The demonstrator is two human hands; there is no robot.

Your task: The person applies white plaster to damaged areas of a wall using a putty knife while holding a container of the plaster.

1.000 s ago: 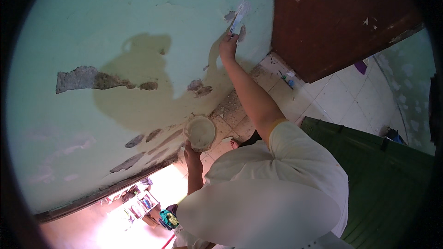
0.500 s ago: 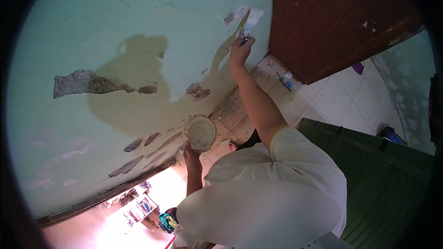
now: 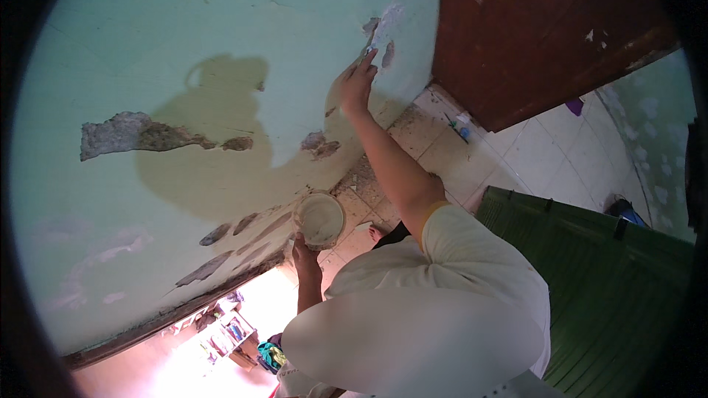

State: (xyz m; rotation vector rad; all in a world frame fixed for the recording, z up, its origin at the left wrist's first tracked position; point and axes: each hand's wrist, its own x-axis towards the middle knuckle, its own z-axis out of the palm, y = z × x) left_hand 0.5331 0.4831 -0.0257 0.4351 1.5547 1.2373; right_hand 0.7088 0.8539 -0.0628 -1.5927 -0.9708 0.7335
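Observation:
My left hand (image 3: pixel 305 256) is closed on the side of a round tub (image 3: pixel 298 215) with pale paste (image 3: pixel 321 221) in it. The tub is held close to the lower wall. Farther up, my right hand (image 3: pixel 357 88) is stretched to the green wall (image 3: pixel 310 15), its fingers closed round a putty knife (image 3: pixel 371 49). The blade is seen nearly edge-on, against or very near a damaged patch with a whitish smear (image 3: pixel 385 22). A small dark bare spot (image 3: pixel 389 54) shows just right of the fingers. My fingers hide most of the handle.
Peeled patches (image 3: pixel 133 133) mark the wall at left. A dark red-brown wooden panel (image 3: pixel 538 37) stands at the upper right, a green slatted panel (image 3: pixel 590 280) at lower right. Small items (image 3: pixel 462 131) lie on the tiled floor (image 3: pixel 516 151). A lit opening with shelves (image 3: pixel 230 330) is at lower left.
My right hand has moved left and slightly down along the wall with the putty knife, whose blade has turned from broadside to edge-on. The small dark spot is now uncovered. The tub has barely shifted.

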